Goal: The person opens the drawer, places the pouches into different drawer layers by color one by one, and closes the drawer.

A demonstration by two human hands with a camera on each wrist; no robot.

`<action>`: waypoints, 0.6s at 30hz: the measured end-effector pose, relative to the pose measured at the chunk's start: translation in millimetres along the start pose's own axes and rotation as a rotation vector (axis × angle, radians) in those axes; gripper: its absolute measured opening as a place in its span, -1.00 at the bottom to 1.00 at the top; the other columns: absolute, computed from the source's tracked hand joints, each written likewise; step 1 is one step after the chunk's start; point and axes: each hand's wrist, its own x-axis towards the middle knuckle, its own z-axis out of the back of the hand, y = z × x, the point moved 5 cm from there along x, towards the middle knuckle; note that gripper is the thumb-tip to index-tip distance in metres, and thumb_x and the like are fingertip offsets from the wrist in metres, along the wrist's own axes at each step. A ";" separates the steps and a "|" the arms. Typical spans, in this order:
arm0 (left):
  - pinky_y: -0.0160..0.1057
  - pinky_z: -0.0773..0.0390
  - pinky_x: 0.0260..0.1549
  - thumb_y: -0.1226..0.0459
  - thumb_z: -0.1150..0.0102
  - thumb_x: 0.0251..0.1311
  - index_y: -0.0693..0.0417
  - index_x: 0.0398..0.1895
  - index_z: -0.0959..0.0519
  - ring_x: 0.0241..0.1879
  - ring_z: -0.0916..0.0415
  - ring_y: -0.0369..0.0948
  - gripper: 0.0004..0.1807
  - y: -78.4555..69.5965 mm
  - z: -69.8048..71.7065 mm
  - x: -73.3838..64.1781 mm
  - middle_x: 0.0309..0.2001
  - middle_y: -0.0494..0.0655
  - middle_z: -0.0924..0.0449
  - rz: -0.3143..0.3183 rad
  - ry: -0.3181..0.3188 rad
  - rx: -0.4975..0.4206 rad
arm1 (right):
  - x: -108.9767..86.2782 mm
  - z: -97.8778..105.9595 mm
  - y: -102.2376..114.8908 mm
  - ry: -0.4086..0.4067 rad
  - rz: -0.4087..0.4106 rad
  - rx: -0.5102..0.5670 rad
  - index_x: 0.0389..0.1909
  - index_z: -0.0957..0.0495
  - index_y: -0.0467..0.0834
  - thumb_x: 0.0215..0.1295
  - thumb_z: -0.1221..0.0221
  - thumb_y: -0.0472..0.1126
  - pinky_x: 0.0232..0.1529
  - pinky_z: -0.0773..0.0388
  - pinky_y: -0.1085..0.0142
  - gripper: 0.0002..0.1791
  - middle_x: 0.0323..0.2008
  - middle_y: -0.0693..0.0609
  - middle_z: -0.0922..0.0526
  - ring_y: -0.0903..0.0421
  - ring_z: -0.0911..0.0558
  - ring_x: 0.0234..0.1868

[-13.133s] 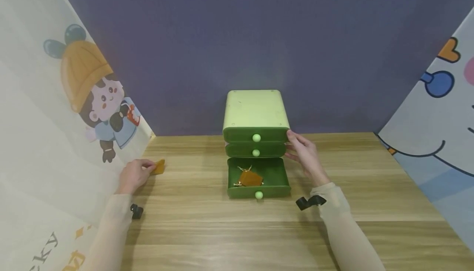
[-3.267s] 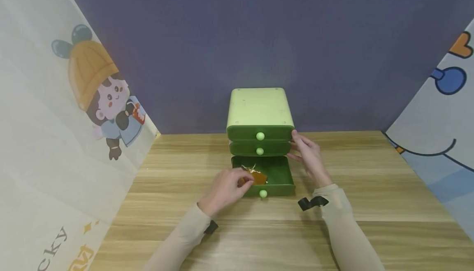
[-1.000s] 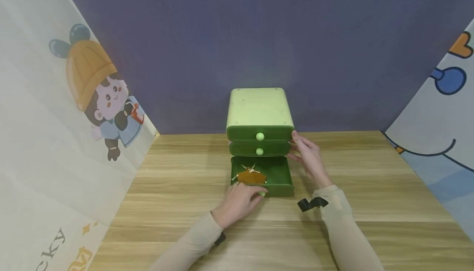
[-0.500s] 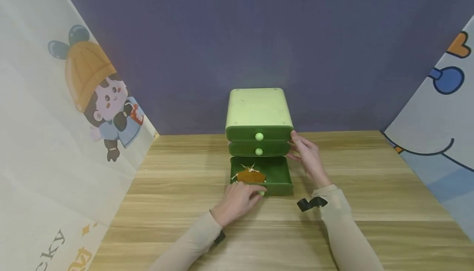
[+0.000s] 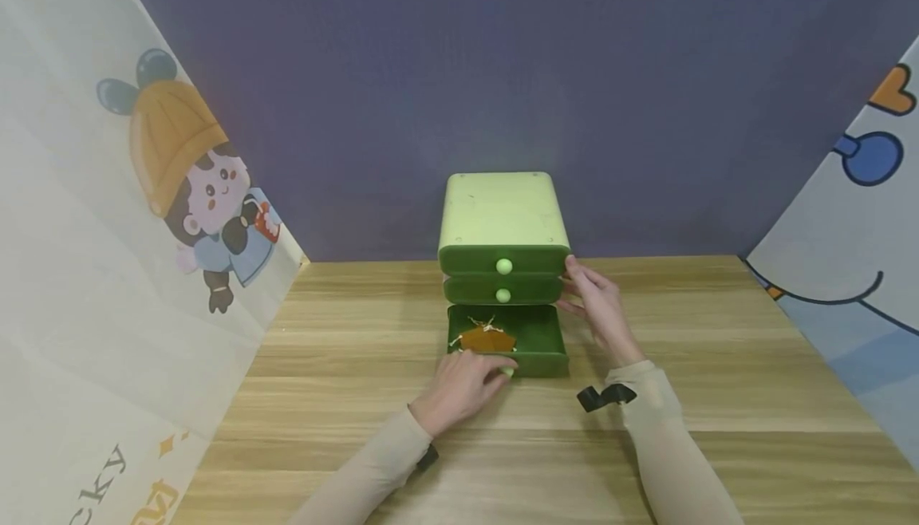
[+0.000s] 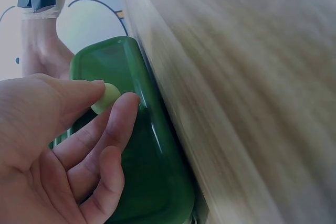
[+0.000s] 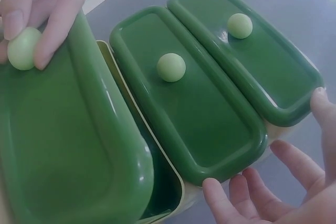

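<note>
In the head view, a small light-green cabinet (image 5: 505, 210) with dark green drawers stands by the back wall. Its bottom drawer (image 5: 542, 365) is pulled out, holding orange-brown pouches (image 5: 487, 340) with pale drawstrings. My left hand (image 5: 463, 389) pinches that drawer's round knob (image 6: 108, 98) between thumb and fingers. Against the cabinet's right side rests my right hand (image 5: 597, 309), its thumb at the top drawer's edge and its spread fingers beside the middle drawer (image 7: 189, 103). The top drawer (image 7: 273, 56) and middle drawer are closed.
The cabinet stands on a wood-grain table (image 5: 359, 309). Behind it rises a dark blue-grey wall (image 5: 502, 70). Printed panels flank the table: a cartoon figure (image 5: 201, 182) on the left, blue and orange shapes on the right.
My left hand has come from the far left, where it held an orange-brown piece, to the bottom drawer's knob. That drawer has slid slightly inward. My right hand stays at the cabinet's side.
</note>
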 end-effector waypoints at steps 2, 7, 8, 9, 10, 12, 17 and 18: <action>-0.44 -0.10 -0.76 0.11 -0.35 0.43 -0.30 0.05 -0.81 -0.73 -0.04 -0.48 -0.80 0.5 0.2 0.9 -0.49 -0.31 -0.70 0.005 0.003 0.001 | 0.0 0.2 0.7 -0.001 0.001 -0.001 0.56 -0.34 -0.26 0.53 -0.14 0.30 0.18 -0.71 0.26 -0.13 0.29 -0.06 -0.48 0.27 -0.65 0.06; -0.43 -0.12 -0.74 0.11 -0.35 0.44 -0.31 0.07 -0.80 -0.72 -0.06 -0.47 -0.79 1.9 0.0 3.0 -0.43 -0.30 -0.74 0.012 0.010 0.007 | -0.5 -0.3 1.7 0.001 -0.001 0.002 0.56 -0.34 -0.25 0.53 -0.14 0.29 0.19 -0.70 0.26 -0.14 0.28 -0.04 -0.48 0.27 -0.65 0.07; -0.43 -0.11 -0.74 0.10 -0.34 0.45 -0.31 0.07 -0.80 -0.73 -0.05 -0.47 -0.78 1.9 0.2 3.1 -0.49 -0.30 -0.70 0.013 0.014 0.006 | -0.8 -0.4 1.6 0.003 -0.003 0.001 0.57 -0.34 -0.24 0.53 -0.13 0.29 0.19 -0.70 0.26 -0.14 0.30 -0.05 -0.47 0.26 -0.64 0.07; -0.42 -0.11 -0.74 0.10 -0.34 0.45 -0.31 0.08 -0.80 -0.73 -0.05 -0.47 -0.78 2.6 -0.4 3.4 -0.53 -0.32 -0.65 0.015 0.016 0.006 | -1.0 -0.5 1.6 0.004 -0.004 -0.002 0.57 -0.33 -0.24 0.53 -0.13 0.29 0.20 -0.70 0.26 -0.14 0.32 -0.07 -0.47 0.25 -0.64 0.09; -0.42 -0.12 -0.74 0.10 -0.34 0.45 -0.31 0.08 -0.80 -0.73 -0.05 -0.47 -0.78 2.9 -0.4 3.5 -0.57 -0.33 -0.61 0.016 0.018 0.002 | -1.4 -0.5 1.5 0.006 -0.005 -0.003 0.58 -0.33 -0.24 0.54 -0.13 0.30 0.20 -0.70 0.27 -0.14 0.34 -0.09 -0.45 0.24 -0.63 0.10; -0.43 -0.11 -0.74 0.10 -0.34 0.45 -0.29 0.09 -0.79 -0.74 -0.05 -0.47 -0.77 3.6 -0.7 3.9 -0.63 -0.35 -0.50 0.018 0.027 -0.007 | -1.5 -0.8 1.4 0.009 -0.007 -0.005 0.59 -0.31 -0.23 0.54 -0.13 0.30 0.20 -0.69 0.28 -0.13 0.39 -0.12 -0.43 0.22 -0.62 0.11; -0.44 -0.12 -0.72 0.13 -0.35 0.45 -0.25 0.10 -0.79 -0.74 -0.06 -0.48 -0.77 6.4 -0.1 6.3 -0.64 -0.39 -0.42 0.013 0.039 -0.024 | -1.8 -1.0 1.4 0.011 -0.005 -0.005 0.59 -0.31 -0.24 0.54 -0.13 0.29 0.20 -0.69 0.28 -0.13 0.41 -0.13 -0.41 0.22 -0.62 0.11; -0.44 -0.12 -0.72 0.14 -0.35 0.45 -0.25 0.10 -0.79 -0.74 -0.06 -0.48 -0.77 6.9 0.4 6.6 -0.65 -0.39 -0.43 0.012 0.040 -0.024 | -1.8 -0.9 1.5 0.010 -0.005 -0.006 0.59 -0.31 -0.23 0.54 -0.12 0.29 0.20 -0.69 0.28 -0.13 0.40 -0.13 -0.42 0.23 -0.63 0.11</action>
